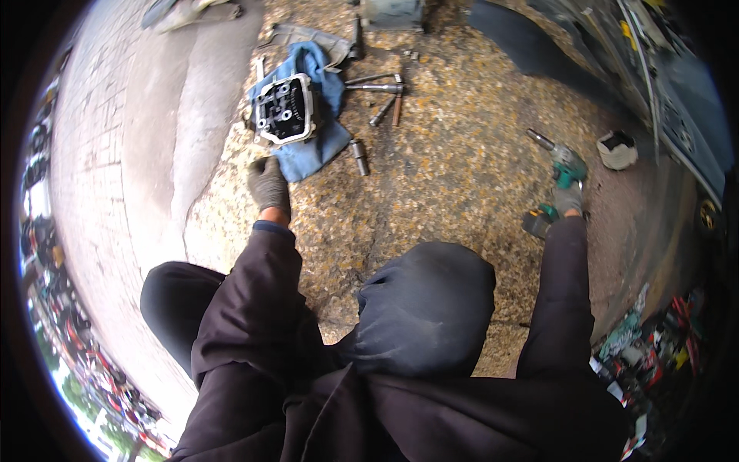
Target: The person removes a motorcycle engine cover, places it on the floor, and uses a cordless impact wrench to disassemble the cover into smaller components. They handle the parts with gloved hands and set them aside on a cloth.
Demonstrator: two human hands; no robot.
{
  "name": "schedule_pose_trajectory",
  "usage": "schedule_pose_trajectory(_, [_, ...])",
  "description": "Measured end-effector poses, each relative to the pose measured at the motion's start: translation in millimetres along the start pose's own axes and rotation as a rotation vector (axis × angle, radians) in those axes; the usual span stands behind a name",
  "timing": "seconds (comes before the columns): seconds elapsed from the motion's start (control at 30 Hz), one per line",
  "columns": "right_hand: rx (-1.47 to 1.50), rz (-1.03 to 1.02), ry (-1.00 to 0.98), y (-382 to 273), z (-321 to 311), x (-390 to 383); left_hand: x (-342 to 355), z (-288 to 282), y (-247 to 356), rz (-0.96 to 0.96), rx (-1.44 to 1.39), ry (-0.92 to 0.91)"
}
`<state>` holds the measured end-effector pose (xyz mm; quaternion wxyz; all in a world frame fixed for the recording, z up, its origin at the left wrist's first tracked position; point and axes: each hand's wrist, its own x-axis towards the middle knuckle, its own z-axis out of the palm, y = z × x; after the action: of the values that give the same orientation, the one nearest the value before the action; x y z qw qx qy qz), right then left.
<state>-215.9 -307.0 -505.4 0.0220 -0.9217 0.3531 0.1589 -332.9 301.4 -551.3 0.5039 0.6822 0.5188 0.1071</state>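
My right hand, in a grey glove, is wrapped round the handle of a green cordless impact wrench. A long socket on its nose points up and left. My left hand, also gloved, is closed just below a small engine cylinder head; whether anything is inside its fingers is hidden. The cylinder head has a pale metal rim and a dark, oily inside with round openings. It rests on a crumpled blue cloth on the ground. A loose metal socket lies just right of the cloth.
Several hand tools, among them a ratchet, lie right of the cloth. A grey metal block stands at the far edge. A whitish cup-shaped thing sits right of the wrench. Dark panels and a heap of parts line the right side.
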Motion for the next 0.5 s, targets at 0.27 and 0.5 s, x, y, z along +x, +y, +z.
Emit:
schedule_pose_trajectory(0.27, [0.577,-0.128,-0.098,8,31,-22,-110,56,40,0.426,0.334,-0.501])
schedule_pose_trajectory(0.5, [1.495,0.138,-1.021,-20,80,-151,-185,101,97,1.141,0.773,-0.722])
